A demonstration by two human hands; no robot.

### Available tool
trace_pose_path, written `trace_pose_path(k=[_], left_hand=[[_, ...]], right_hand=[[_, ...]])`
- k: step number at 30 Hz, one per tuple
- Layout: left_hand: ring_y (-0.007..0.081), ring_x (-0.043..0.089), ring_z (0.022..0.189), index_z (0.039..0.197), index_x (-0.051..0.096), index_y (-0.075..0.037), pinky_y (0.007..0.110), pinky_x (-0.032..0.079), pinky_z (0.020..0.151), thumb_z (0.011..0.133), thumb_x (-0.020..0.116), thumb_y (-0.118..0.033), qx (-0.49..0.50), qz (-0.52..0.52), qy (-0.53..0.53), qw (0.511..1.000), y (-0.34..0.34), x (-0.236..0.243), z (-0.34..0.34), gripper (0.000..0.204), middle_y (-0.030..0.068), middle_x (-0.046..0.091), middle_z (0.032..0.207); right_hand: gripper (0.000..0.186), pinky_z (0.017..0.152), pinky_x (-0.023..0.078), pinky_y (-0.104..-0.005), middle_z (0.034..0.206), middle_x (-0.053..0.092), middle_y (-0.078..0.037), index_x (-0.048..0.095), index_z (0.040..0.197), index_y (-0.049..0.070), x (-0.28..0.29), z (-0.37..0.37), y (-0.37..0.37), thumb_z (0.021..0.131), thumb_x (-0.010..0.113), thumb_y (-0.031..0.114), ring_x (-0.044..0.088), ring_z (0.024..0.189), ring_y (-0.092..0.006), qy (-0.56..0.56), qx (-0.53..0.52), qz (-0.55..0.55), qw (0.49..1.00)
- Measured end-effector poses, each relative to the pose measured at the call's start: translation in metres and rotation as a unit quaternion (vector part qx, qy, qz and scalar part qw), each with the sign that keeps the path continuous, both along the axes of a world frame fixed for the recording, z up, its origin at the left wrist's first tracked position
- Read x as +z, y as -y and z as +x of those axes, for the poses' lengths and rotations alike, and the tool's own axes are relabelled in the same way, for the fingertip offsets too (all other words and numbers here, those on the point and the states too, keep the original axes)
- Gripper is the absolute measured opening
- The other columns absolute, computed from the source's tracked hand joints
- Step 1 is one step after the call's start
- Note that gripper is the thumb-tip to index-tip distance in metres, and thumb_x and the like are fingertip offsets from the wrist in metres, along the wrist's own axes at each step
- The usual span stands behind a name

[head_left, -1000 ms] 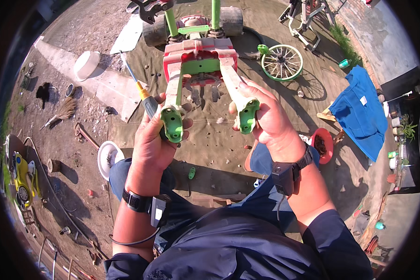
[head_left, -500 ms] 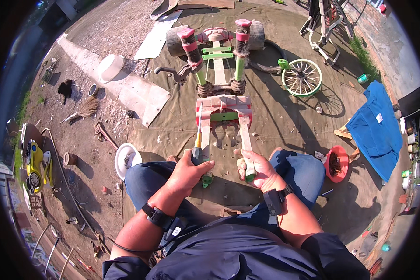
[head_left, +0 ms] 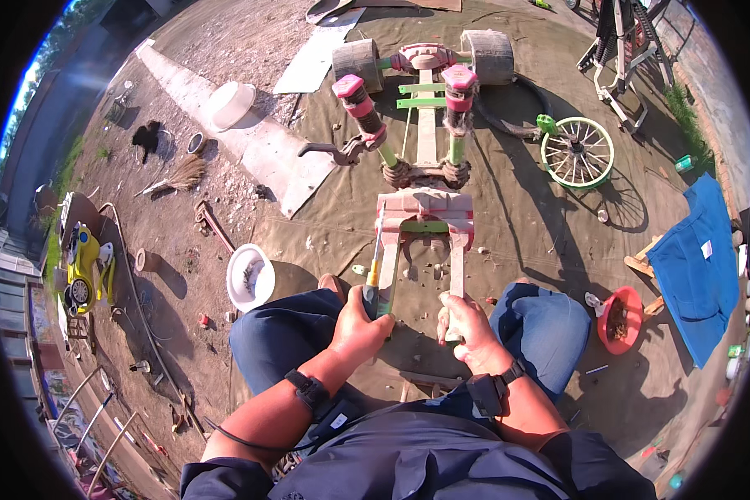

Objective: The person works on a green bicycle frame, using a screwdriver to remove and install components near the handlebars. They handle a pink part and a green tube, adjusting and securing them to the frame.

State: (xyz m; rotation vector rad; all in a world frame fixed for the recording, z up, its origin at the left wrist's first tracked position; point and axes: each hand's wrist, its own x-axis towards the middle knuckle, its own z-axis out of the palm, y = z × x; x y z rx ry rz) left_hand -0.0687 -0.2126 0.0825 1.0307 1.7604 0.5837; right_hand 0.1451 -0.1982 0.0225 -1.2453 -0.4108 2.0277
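Dusty red-and-green frame (head_left: 425, 205): straight ahead of the hands, its pale left bar (head_left: 389, 268) and right bar (head_left: 457, 268) reaching back to them.
Left hand (head_left: 362, 322): clamped on the dark-and-yellow handle of a slim-shafted screwdriver (head_left: 374, 272), against the left bar; whether it also gripped the bar could not be told.
Right hand (head_left: 468, 327): clamped round the right bar's near end, apart from the left hand.
White label (head_left: 339, 421): behind the left hand, on a dark forearm device; too small to read.
White tag (head_left: 707, 249): on bright blue cloth (head_left: 693, 279), well right of the hands; unreadable.
White round bowl (head_left: 233, 287): left of the left hand, dark bits inside.
Red round basin (head_left: 637, 311): right of the right hand, holding brown matter.
Large white tub (head_left: 232, 106): far ahead and left; its contents could not be told.
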Motion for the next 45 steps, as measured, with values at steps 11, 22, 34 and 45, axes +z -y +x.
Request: trace_pose_path(k=[11, 22, 34, 45], left_hand=[[0.013, 0.056, 0.07, 0.117, 0.048, -0.001, 0.03, 0.049, 0.061, 0.079, 0.071, -0.013, 0.05, 0.014, 0.164, 0.985, -0.008, -0.045, 0.002, 0.046, 0.0053, 0.058, 0.085], [0.0087, 0.055, 0.07, 0.11, 0.049, -0.002, 0.025, 0.045, 0.058, 0.088, 0.07, -0.019, 0.07, 0.029, 0.214, 0.974, -0.025, -0.003, 0.005, 0.035, 0.0025, 0.058, 0.084], [0.0159, 0.068, 0.074, 0.11, 0.051, -0.009, 0.032, 0.06, 0.064, 0.094, 0.069, -0.023, 0.094, 0.126, 0.283, 0.946, -0.049, 0.07, -0.033, 0.027, 0.0047, 0.064, 0.093], [0.0115, 0.058, 0.053, 0.105, 0.053, -0.002, 0.024, 0.047, 0.048, 0.098, 0.064, -0.032, 0.05, 0.035, 0.065, 0.996, -0.035, -0.008, -0.03, 0.032, 0.0048, 0.063, 0.079]], right_hand=[[0.021, 0.038, 0.046, -0.0339, 0.064, 0.056, -0.005, 0.055, 0.098, 0.006, -0.007, 0.006, -0.012, 0.096, 0.058, 0.027, 0.056, 0.044, -0.0197, 0.054, 0.002, 0.027, 0.998], [0.036, 0.047, 0.051, -0.0343, 0.073, 0.06, -0.01, 0.054, 0.123, 0.002, 0.049, 0.024, -0.031, 0.099, 0.053, 0.029, 0.061, 0.054, -0.0221, -0.03, -0.02, 0.06, 0.998], [0.046, 0.06, 0.05, -0.0347, 0.087, 0.064, -0.01, 0.055, 0.126, 0.003, 0.104, -0.013, -0.076, 0.097, 0.058, 0.038, 0.066, 0.068, -0.0234, -0.207, -0.048, 0.111, 0.971], [0.015, 0.055, 0.05, -0.0335, 0.072, 0.06, -0.004, 0.061, 0.095, 0.006, -0.001, -0.003, -0.068, 0.091, 0.065, 0.02, 0.062, 0.061, -0.0177, -0.056, 0.028, 0.023, 0.998]])
